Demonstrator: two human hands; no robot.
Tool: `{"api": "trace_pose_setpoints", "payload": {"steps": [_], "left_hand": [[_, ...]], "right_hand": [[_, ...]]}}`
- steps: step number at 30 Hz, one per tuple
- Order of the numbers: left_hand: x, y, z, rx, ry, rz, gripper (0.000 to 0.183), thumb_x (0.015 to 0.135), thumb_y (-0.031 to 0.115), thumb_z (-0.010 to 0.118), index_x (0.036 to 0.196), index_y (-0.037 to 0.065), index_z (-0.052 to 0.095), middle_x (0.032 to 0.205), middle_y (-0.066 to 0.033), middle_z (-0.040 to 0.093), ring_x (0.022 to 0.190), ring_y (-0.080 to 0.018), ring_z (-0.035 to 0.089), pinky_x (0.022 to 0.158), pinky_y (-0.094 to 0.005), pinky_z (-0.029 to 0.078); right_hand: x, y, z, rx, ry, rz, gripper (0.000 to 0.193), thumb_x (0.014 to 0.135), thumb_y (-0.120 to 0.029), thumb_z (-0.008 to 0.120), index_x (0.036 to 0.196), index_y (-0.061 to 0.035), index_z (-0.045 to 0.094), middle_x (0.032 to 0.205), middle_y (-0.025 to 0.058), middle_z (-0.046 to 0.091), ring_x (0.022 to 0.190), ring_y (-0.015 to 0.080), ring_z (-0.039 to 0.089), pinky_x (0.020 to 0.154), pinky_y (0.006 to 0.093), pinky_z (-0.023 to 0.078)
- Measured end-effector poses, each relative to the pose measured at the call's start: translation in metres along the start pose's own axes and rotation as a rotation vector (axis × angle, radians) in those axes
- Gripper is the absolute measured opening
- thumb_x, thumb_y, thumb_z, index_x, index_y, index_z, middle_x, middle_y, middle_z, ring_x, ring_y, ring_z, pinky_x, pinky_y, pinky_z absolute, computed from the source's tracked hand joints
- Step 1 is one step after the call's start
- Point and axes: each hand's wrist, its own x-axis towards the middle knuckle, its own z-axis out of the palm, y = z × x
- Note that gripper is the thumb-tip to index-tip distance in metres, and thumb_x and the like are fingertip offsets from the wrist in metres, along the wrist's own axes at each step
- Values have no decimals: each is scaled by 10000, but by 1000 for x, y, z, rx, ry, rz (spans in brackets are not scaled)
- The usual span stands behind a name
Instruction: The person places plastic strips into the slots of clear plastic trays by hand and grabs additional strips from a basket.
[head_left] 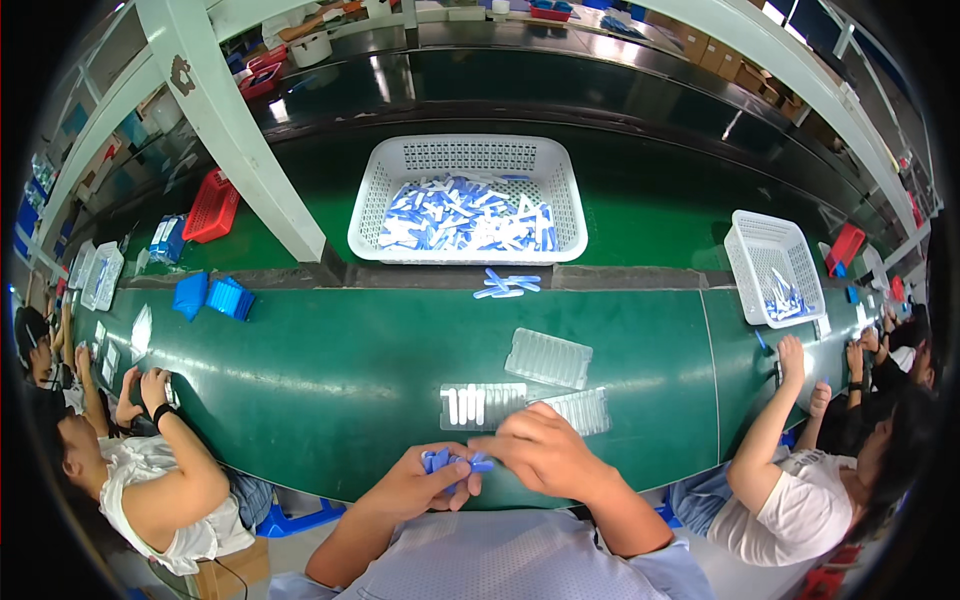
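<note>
In my left hand [425, 480], closed, is a bunch of short blue plastic strips [438, 461]. My right hand [540, 445] is just beside it, its fingertips close to the strips' ends; motion blurs them, so I cannot make out a grip. Beyond my hands lies a clear ribbed tray [510, 402] with several white strips [466, 405] in its left slots. A second clear tray [585, 410] sits to its right, partly behind my right hand. Farther off, a third clear tray [548, 358] rests tilted on the green table [330, 390].
A white basket [470, 255] full of blue and white strips stands across the table. A small pile of strips [506, 284] lies before it. Blue packs [230, 298] are at left, another white basket [775, 270] at right. People work on both sides; a white post [235, 130] rises at left.
</note>
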Motion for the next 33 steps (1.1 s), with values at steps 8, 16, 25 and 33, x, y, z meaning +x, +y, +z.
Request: {"api": "trace_pose_setpoints", "payload": {"steps": [8, 16, 25, 33], "left_hand": [[6, 0, 7, 126, 165, 122, 163, 1022, 60, 546, 1105, -54, 628, 991, -145, 731, 607, -84, 598, 437, -195, 317], [3, 1, 6, 194, 177, 108, 209, 1022, 90, 561, 1165, -38, 644, 984, -133, 739, 626, -92, 626, 449, -206, 347], [-10, -16, -17, -23, 296, 175, 213, 1025, 87, 550, 1170, -42, 637, 1035, -199, 719, 634, -124, 633, 436, -206, 303], [-5, -18, -16, -115, 269, 210, 190, 1026, 112, 570, 1129, -35, 633, 1028, -197, 722, 622, -136, 638, 429, -210, 306]], "right_hand": [[-17, 0, 25, 713, 237, 561, 318, 922, 13, 621, 1237, -31, 621, 788, -15, 578, 675, 44, 490, 606, 223, 383], [-7, 23, 34, 516, 430, 671, 15, 896, -65, 726, 905, -61, 738, 661, -52, 551, 582, 40, 439, 560, 225, 353], [-10, 31, 33, -367, 24, 255, 209, 818, -311, 772, 972, -170, 783, 889, -16, 549, 880, 189, 511, 807, 350, 379], [-11, 20, 21, -203, 61, 241, 239, 835, -224, 756, 1063, -152, 766, 880, -4, 563, 858, 202, 518, 800, 349, 378]]}}
